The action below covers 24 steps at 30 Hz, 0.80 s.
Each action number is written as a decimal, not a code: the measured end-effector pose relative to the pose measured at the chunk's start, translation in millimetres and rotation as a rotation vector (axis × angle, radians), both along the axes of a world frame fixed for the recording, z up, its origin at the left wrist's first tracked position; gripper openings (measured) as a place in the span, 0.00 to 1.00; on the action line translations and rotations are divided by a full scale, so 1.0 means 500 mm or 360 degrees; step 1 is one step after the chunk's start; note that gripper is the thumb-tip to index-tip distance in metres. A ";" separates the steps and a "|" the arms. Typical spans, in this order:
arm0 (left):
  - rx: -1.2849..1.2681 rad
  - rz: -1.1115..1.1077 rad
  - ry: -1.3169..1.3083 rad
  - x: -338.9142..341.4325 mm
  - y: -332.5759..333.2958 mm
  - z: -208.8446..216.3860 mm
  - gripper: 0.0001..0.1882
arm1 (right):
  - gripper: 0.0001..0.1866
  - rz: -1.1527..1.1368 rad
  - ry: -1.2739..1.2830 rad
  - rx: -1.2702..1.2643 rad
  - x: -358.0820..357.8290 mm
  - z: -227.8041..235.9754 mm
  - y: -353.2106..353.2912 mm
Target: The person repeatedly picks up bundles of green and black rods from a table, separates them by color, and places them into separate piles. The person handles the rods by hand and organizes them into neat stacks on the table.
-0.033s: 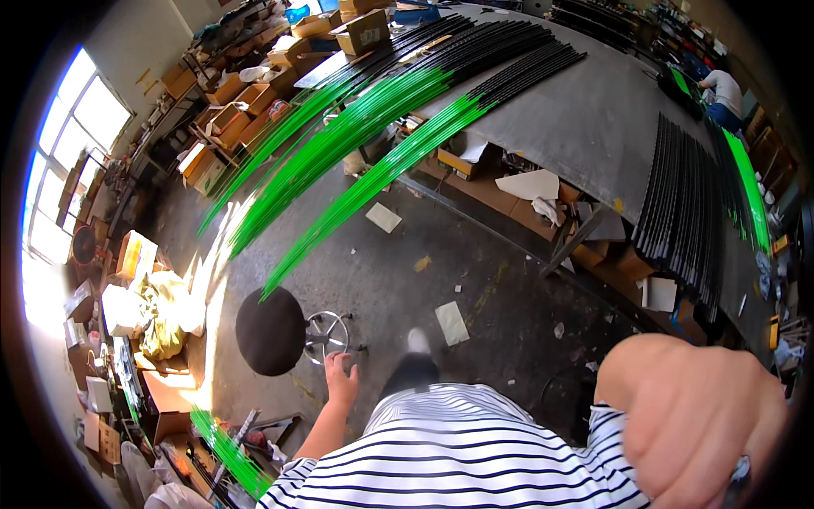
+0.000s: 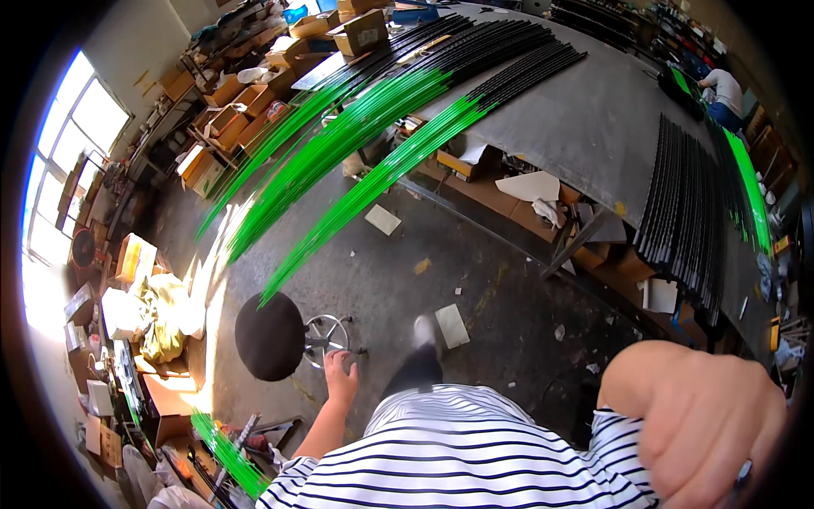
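My left hand hangs low beside my striped shirt, fingers loosely apart and holding nothing. It is nearest to the round black stool seat and the stool's chrome base, without visible contact. Large and close at the lower right is my right hand, raised with fingers curled in. A small greyish, shiny bit shows at its far edge; whether it is held or worn I cannot tell. Ahead, bundles of thin rods, green at one end and black at the other, lie on the table and jut past its edge.
The grey table runs from upper middle to right, with black rods on its right part. Beneath are cardboard boxes. A person works at the far right. Boxes and a fan line the left wall.
My shoe has moved slightly forward on the floor. The right hand has shifted a little down; the left hand keeps its pose.
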<state>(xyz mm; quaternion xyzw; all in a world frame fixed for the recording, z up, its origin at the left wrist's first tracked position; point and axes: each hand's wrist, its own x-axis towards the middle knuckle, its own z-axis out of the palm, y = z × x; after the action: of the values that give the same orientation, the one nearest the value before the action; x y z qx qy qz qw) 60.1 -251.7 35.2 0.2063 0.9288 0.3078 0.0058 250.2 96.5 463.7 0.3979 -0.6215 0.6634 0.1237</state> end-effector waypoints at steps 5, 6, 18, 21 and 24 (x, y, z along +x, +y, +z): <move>-0.0017 -0.0061 0.0231 -0.225 0.181 -0.014 0.32 | 0.08 -0.0279 0.0147 0.0003 -0.063 -0.052 0.131; -0.0037 -0.0133 0.0324 -0.282 0.245 -0.004 0.35 | 0.06 -0.0097 0.0198 -0.0021 -0.101 -0.054 0.162; -0.0571 -0.0480 0.0343 -0.661 0.754 0.045 0.59 | 0.11 -0.1649 -0.1723 -0.0326 -0.413 -0.609 0.435; -0.0658 -0.0469 0.0275 -0.682 0.786 0.039 0.60 | 0.11 -0.1657 -0.1726 -0.0255 -0.482 -0.705 0.473; -0.0750 -0.0400 0.0211 -0.674 0.791 0.051 0.60 | 0.20 -0.1859 -0.1358 0.0864 -0.621 -0.729 0.541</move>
<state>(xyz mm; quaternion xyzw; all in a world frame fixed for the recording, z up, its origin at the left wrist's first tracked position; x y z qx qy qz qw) -277.1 143.8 60.6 0.3326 0.9402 0.0658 0.0311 -60.2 367.0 99.3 -0.2685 -0.8654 0.4107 0.1015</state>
